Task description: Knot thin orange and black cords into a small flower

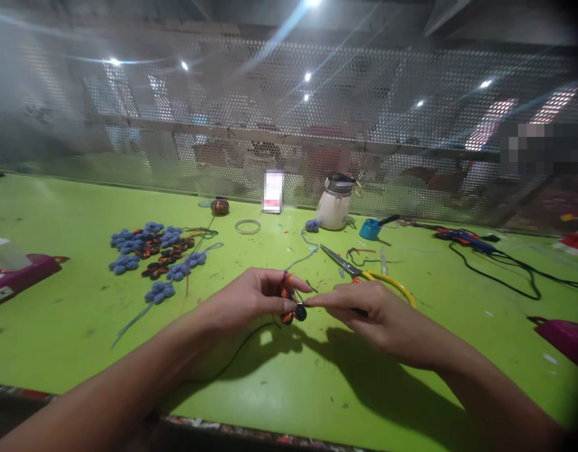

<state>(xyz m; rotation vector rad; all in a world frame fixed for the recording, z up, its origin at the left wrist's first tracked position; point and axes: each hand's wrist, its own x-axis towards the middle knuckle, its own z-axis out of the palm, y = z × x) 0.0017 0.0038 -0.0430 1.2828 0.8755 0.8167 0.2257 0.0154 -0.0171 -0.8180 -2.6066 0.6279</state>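
Between the thumb and fingers of my left hand (258, 294) is a small dark crochet flower (287, 317) in black and orange yarn. Multicoloured yarn also wraps round the index finger. My right hand (381, 320) is closed on a thin crochet hook (308, 305), most of which its fingers hide. The hook's tip meets the flower at the left thumb. A dark strand of yarn (244, 344) runs from the flower down across the table. Just beyond my right hand lie open scissors (343, 262) with yellow handles, partly covered by that hand.
Blue crochet flowers (124, 263) and dark orange ones (169, 256) lie at left. Further back are a yarn ball (220, 207), a ring (247, 226), a phone (272, 191), a white jar (335, 204) and a blue pot (370, 229). A corded tool (477, 242) lies right, before a perforated screen (387, 138).
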